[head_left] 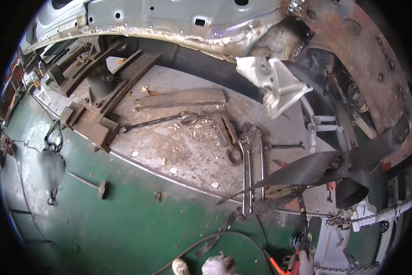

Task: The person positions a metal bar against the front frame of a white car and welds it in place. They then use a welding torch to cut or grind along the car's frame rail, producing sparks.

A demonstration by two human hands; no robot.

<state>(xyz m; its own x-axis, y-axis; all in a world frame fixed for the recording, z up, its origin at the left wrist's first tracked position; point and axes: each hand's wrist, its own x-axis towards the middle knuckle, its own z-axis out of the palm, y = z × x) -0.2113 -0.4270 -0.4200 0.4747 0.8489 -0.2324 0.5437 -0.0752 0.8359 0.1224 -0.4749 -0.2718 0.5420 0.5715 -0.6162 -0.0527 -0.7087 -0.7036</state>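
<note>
My left hand (219,264), in a greyish-white work glove, shows at the lower edge with its fingers curled. Whatever it may hold is cut off by the picture's edge. Farther right, my gloved right hand (306,262) is closed on a red-handled tool (296,266); the tool's exact kind is hard to make out. Above that hand rises a dark shaft (302,206). Beside it a cable (224,233) runs over the green floor to an orange grip (275,265).
Wrenches (247,176), a wood block (183,98) and metal clamps (224,130) lie on the dirty steel platform (192,160). A car body (160,18) overhangs it. A torn dark sheet (302,172) juts out at right near a chain (362,219). A hammer (101,189) lies on the floor.
</note>
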